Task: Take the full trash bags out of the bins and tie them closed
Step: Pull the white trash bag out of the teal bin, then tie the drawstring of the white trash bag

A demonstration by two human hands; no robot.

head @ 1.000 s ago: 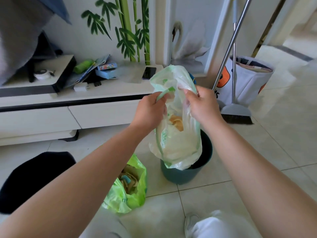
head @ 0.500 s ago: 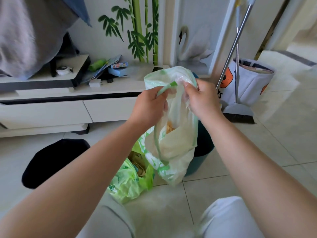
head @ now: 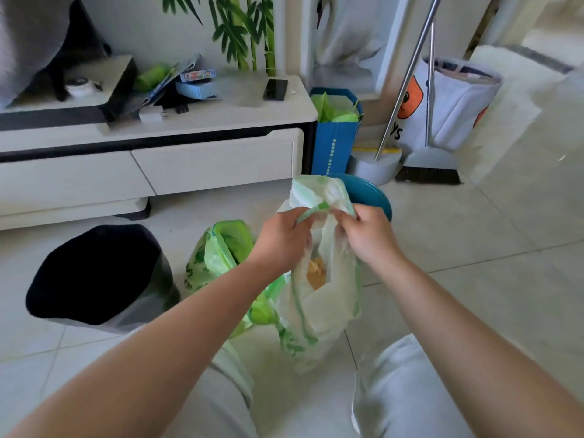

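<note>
Hauled the pale green-and-white see-through plastic trash bag [head: 319,298] clean out of the round teal plastic bin [head: 376,200] since a second ago, and pulled it in closer too. Got it hanging now over the floor tiles [head: 474,295], down between the knees in white trousers. Can't tell whether the bottom end touches the tile. Overlapping the bright green plastic bag [head: 218,254] parked on the floor just to the left of it. Left the teal bin behind, out beyond the knuckles.

Reaching forward with both forearms, angled in toward each other, up to the bag's mouth. Pinching the green strip along the rim with the left hand [head: 281,245], fingers curled tight, back of the hand up. Clutching the opposite side of the rim with the right hand [head: 368,240], fingers folded down over bunched plastic. Keeping the two hands close but apart, so plenty of gap at the mouth below them. Can make out something yellowish inside.

Off to the left, a black open-topped bin [head: 94,273] on the tiles, in front of the low white cabinet [head: 218,159]. Further back by the wall, a broom with a grey head [head: 429,162].
</note>
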